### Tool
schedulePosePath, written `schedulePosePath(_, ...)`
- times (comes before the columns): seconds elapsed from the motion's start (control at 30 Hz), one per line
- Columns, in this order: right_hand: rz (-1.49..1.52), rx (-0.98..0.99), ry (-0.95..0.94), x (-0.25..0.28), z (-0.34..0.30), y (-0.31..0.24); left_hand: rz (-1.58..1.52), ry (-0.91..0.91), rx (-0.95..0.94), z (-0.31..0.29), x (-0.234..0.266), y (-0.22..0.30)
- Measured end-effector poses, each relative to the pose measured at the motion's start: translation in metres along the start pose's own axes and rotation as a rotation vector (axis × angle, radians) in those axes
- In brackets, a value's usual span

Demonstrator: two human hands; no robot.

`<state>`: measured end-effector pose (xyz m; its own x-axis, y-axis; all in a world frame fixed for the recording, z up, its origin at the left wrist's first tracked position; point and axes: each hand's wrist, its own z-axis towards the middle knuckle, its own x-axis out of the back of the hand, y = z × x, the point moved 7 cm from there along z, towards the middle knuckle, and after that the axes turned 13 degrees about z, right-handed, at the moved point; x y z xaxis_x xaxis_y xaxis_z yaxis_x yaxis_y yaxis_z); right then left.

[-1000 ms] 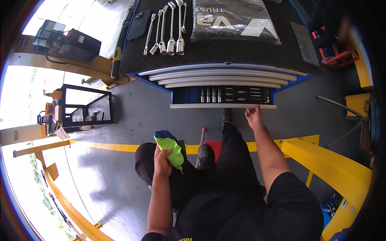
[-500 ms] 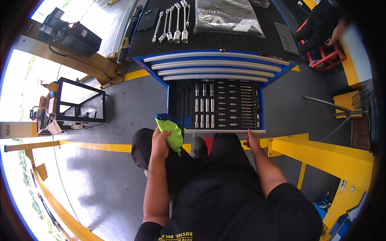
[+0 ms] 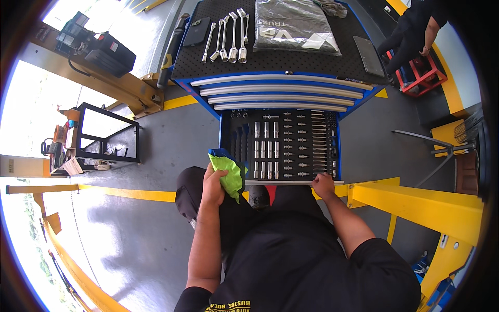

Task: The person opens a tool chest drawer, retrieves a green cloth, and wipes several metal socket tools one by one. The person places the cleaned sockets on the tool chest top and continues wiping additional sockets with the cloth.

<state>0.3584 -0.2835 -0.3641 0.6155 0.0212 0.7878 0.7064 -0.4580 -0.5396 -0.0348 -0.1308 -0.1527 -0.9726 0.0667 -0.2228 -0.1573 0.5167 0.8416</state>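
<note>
The grey floor [image 3: 165, 143] is marked with a yellow line [image 3: 127, 193]. Bright light is admitted at the left and reflected off the floor. A black-framed stand [image 3: 138, 141] is positioned at the left; a yellow steel beam [image 3: 416, 204] is located at the right. A pale wall [image 3: 466, 73] is bordered by a yellow band [image 3: 446, 70].

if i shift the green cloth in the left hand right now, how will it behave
The green cloth looks floppy, since it bunches and droops from the left hand. Its thin-looking edges suggest it is probably light.
</note>
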Motion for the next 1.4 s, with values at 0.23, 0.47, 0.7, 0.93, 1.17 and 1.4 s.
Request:
schedulePosePath(0.23,-0.175,0.005,-0.306,-0.002,0.013,-0.008,0.064,-0.015,0.031,0.009,-0.003,-0.008)
schedulePosePath(0.47,0.209,0.050,-0.562,-0.016,0.020,-0.097,0.233,-0.076,0.072,0.016,-0.013,-0.016)
schedulePosePath(0.7,1.638,-0.330,-0.958,-0.050,-0.014,-0.238,0.424,-0.199,0.034,0.024,-0.042,-0.036)
schedulePosePath(0.93,1.525,-0.380,-0.871,-0.048,-0.007,-0.222,1.244,0.102,-0.442,0.020,-0.062,-0.005)
schedulePosePath(1.17,1.829,-0.477,-0.713,-0.016,-0.022,-0.209,1.585,0.001,-0.856,-0.016,-0.109,0.005)
schedulePosePath(1.4,1.094,0.035,-0.176,0.025,-0.006,-0.219,2.015,-0.403,-0.703,-0.029,-0.143,-0.058)
